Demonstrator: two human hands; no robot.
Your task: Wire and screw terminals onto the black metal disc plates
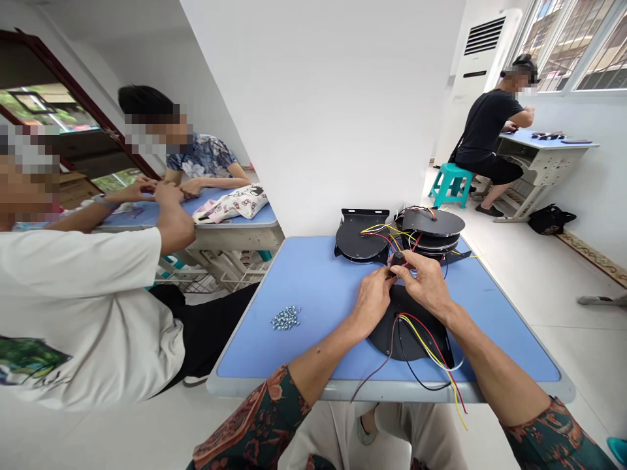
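A small black blocky part (397, 260) is pinched between the thumb and fingers of my right hand (425, 282), above the far edge of a round black disc housing. My left hand (373, 295) is closed with its fingertips at the lower end of the same part; the exact grip is hidden. The black disc housing (411, 346) lies at the near side of the table, under and between my hands. Red, yellow, white and black wires (431, 352) come out of its middle and hang over the front edge.
Another black disc housing (360, 238) and a stack of black discs (434, 225) with loose wires stand at the back of the blue table (313, 274). A pile of small silver screws (286, 318) lies left. Two people sit at a table to the left; another person (490, 124) sits far right.
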